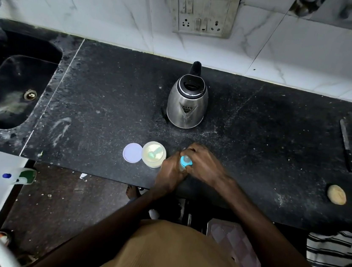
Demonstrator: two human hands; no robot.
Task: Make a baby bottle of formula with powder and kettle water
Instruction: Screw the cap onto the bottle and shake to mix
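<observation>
A tan ribbed shirt (177, 260) with bare forearms (249, 211)

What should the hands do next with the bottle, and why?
Probably twist the blue top off the bottle: the left hand grips its body, the right hand curls round the top, and the open powder tub with its scoop stands beside it.

Blue bottle collar (186, 161), blk speckled counter (112, 103).

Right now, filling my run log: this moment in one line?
left grip: holds bottle | right grip: grips bottle top | jar: open | kettle: behind
</observation>
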